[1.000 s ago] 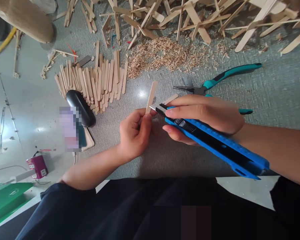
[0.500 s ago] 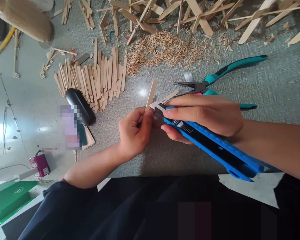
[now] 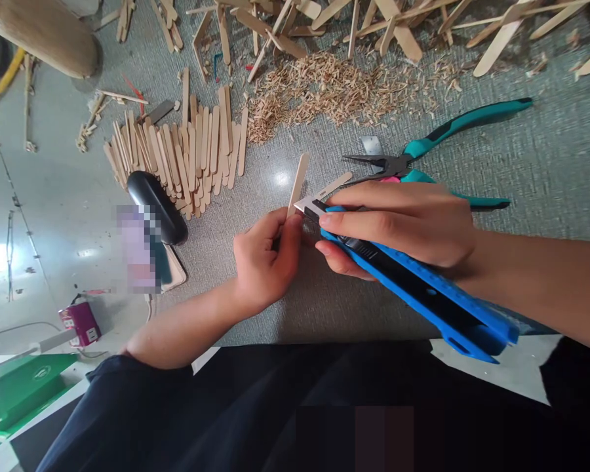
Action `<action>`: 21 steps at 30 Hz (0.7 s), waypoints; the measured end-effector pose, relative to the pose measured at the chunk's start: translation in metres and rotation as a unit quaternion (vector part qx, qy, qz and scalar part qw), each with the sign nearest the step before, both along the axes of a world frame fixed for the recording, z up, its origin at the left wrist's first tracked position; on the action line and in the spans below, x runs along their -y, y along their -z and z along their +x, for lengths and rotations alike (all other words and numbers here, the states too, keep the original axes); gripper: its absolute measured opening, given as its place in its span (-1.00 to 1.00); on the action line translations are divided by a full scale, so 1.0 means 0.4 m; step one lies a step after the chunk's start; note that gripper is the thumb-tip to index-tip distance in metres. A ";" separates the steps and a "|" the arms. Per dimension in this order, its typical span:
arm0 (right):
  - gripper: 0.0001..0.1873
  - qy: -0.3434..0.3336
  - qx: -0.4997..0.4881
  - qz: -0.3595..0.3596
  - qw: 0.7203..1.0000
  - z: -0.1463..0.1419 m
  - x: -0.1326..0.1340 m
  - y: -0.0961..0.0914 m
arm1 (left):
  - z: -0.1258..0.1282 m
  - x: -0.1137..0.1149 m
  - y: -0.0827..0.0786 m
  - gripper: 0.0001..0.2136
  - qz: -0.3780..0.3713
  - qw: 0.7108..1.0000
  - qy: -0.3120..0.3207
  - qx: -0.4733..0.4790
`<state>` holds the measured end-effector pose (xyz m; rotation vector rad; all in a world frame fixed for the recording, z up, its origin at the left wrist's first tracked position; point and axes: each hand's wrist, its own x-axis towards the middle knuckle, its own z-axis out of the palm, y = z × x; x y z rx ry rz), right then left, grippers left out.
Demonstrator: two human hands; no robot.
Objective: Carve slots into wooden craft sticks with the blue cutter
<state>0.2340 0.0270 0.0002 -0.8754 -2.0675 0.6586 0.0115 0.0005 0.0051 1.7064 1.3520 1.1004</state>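
My left hand [image 3: 268, 259] pinches a flat wooden craft stick [image 3: 299, 180] between thumb and fingers, its rounded end pointing away from me. My right hand [image 3: 398, 226] is wrapped round a blue utility knife [image 3: 423, 292], whose blade [image 3: 307, 204] meets the stick just above my left thumb. The knife's long handle slants back toward my right forearm. Just beyond my right fingers lies another craft stick [image 3: 337, 185], partly hidden by the hand. Needle-nose pliers with teal handles [image 3: 472, 124] rest open on the table, one handle partly behind my right hand.
Many craft sticks [image 3: 206, 144] lie in a row at the left, beside a black case [image 3: 157, 206] and a phone [image 3: 140, 249]. Wood shavings [image 3: 319, 92] form a heap further back, with joined sticks [image 3: 398, 33] behind. A loose metal blade [image 3: 371, 145] lies near the pliers.
The view has shifted slightly. Both hands keep their grips, and the knife blade stays against the stick at almost the same spot.
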 end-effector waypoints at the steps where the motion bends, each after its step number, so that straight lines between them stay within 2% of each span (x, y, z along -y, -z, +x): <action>1: -0.77 -0.002 -0.004 0.032 0.999 -0.001 0.000 -0.002 | -0.001 0.001 -0.001 -0.71 0.007 1.000 0.005 -0.013; 3: -0.75 -0.002 -0.016 0.100 0.995 -0.003 0.001 -0.006 | -0.003 0.001 -0.002 -0.71 0.021 0.999 0.019 -0.031; 4: -0.75 0.000 -0.019 0.111 0.994 -0.004 0.003 -0.009 | -0.004 0.001 -0.002 -0.72 0.028 0.999 0.027 -0.034; 5: -0.76 0.004 -0.019 0.099 0.995 -0.005 0.005 -0.012 | -0.005 0.001 -0.003 -0.73 0.036 0.998 0.035 -0.035; 8: -0.83 0.001 -0.020 -0.001 1.000 -0.009 0.012 -0.020 | -0.007 0.001 -0.003 -0.76 0.060 0.996 0.057 -0.031; 10: -0.88 -0.010 -0.015 -0.022 1.000 -0.009 0.016 -0.022 | -0.009 0.001 -0.002 -0.76 0.078 0.994 0.064 -0.033; 12: -0.90 -0.010 -0.008 0.014 1.000 -0.009 0.018 -0.023 | -0.011 0.003 -0.001 -0.78 0.095 0.992 0.064 -0.050; 16: -0.81 0.016 -0.004 0.127 0.992 -0.009 0.020 -0.025 | -0.011 0.002 0.008 -0.82 0.151 0.982 0.061 -0.093; 21: -0.91 0.024 0.035 0.157 0.987 -0.017 0.022 -0.032 | -0.009 -0.008 0.018 -0.82 0.208 0.972 0.061 -0.094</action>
